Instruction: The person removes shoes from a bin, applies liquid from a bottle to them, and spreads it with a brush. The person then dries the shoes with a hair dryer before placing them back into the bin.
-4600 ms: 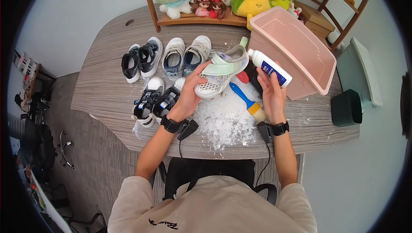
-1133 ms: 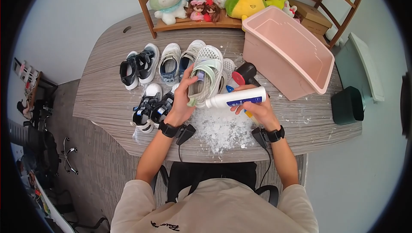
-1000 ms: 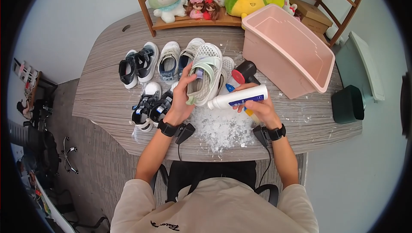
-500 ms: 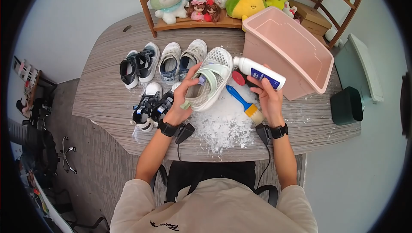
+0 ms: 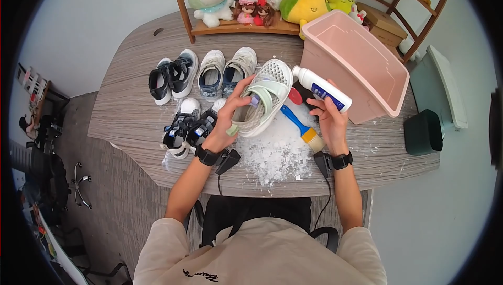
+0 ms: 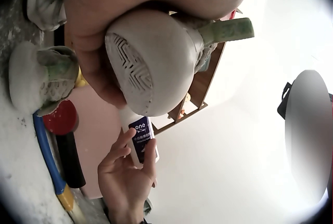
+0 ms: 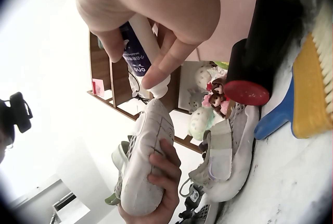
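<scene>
My left hand grips a white child's shoe with pale green straps by its heel end, the toe tilted up and away. My right hand holds a white bottle with a dark blue label, thumb on one side and fingers on the other. The bottle's narrow tip meets the edge of the toe; in the right wrist view the bottle points down onto the shoe's white sole edge. The left wrist view shows the heel and part of the patterned sole close up.
A matching shoe lies behind on the table. Near it are a blue-handled brush and a black tool with a red end. White flakes cover the table front. Several shoes stand left, a pink bin right.
The bottle has moved from low beside the shoe's heel end up and right to its toe, its tip now pointing up-left. The shoe has turned and its toe shifted right; the brush is uncovered.
</scene>
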Demonstrator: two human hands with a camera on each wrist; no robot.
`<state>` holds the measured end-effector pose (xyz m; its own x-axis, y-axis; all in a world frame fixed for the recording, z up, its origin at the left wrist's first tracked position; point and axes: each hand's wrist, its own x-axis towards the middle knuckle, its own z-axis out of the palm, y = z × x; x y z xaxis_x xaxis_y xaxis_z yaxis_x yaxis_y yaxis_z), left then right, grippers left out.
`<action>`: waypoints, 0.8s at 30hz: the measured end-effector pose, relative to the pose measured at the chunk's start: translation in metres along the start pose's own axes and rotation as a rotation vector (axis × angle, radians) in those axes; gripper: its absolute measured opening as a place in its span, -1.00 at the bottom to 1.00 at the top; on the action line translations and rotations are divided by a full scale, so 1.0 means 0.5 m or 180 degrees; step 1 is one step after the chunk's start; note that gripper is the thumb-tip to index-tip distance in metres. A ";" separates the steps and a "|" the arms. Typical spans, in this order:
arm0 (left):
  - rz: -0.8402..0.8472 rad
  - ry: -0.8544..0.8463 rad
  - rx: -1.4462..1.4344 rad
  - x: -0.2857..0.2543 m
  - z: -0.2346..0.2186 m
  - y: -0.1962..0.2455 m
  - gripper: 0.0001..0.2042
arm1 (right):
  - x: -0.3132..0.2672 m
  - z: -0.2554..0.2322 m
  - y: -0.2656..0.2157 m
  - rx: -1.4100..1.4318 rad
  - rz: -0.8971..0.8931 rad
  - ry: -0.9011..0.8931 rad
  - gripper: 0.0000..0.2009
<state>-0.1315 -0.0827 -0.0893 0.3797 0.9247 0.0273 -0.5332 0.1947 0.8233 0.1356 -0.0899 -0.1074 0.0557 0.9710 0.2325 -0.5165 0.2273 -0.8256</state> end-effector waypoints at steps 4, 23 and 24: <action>0.0063 0.0020 0.0064 0.001 0.003 0.002 -0.33 | 0.000 0.006 -0.001 -0.0072 -0.0051 0.0041 -0.46; 0.0130 0.0309 -0.0094 0.003 0.003 -0.008 -0.36 | -0.005 0.007 0.004 -0.0251 -0.0054 -0.0197 -0.50; 0.0136 0.0303 -0.0092 0.007 -0.001 -0.010 -0.36 | -0.006 0.004 0.008 -0.0322 0.0014 -0.0328 -0.49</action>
<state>-0.1277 -0.0806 -0.0937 0.2833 0.9590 0.0068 -0.5695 0.1625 0.8058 0.1319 -0.0922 -0.1105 -0.0370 0.9604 0.2761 -0.4276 0.2345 -0.8730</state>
